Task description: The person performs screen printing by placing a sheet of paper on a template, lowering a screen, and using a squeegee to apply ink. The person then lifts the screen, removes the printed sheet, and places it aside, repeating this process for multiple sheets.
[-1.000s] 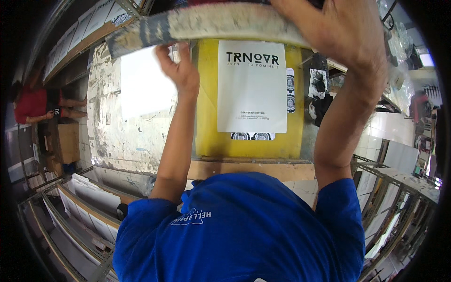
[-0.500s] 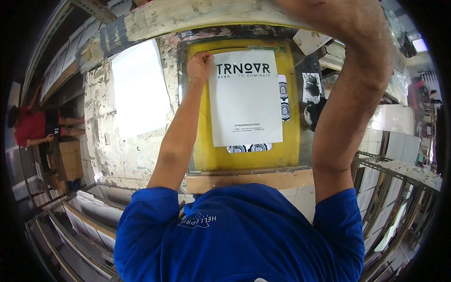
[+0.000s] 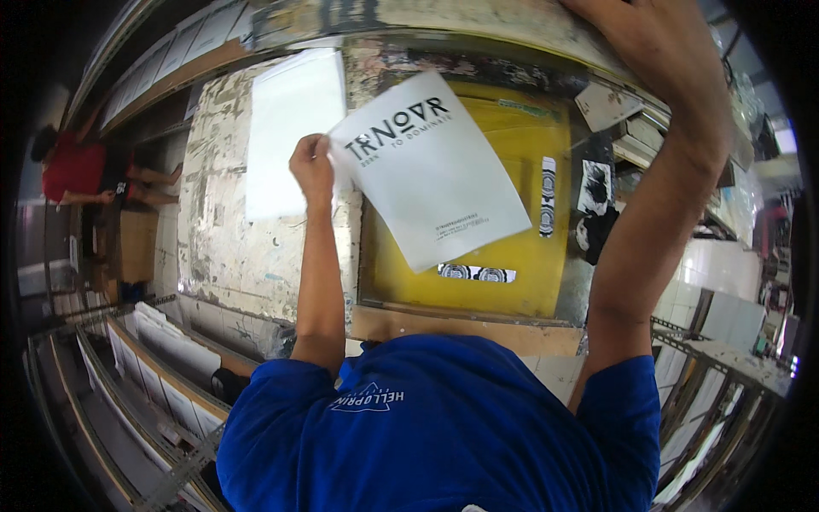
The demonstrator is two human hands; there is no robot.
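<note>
A white sheet (image 3: 444, 188) with black printed lettering hangs tilted over the yellow printing bed (image 3: 533, 273). My left hand (image 3: 314, 166) pinches it closed at its upper left corner. At the upper right, my right hand (image 3: 644, 43) is on the wooden screen frame (image 3: 478, 19), which crosses the top of the view; its fingertips are cut off by the upper edge. Left of the bed, a stack of white sheets (image 3: 294, 136) lies on the paint-stained board (image 3: 217, 179). Black-and-white printed labels (image 3: 476, 273) are stuck to the bed below the sheet.
Racks of panels (image 3: 162, 367) stand at the lower left, with another metal rack (image 3: 717, 375) at the lower right. A person in a red shirt (image 3: 77, 171) stands at the far left. Dark-stained cloth (image 3: 597, 235) lies right of the bed.
My left hand has moved left and slightly down, lifting and turning the printed sheet off its straight position on the bed. My right hand has shifted right in view, along with the screen frame.
</note>
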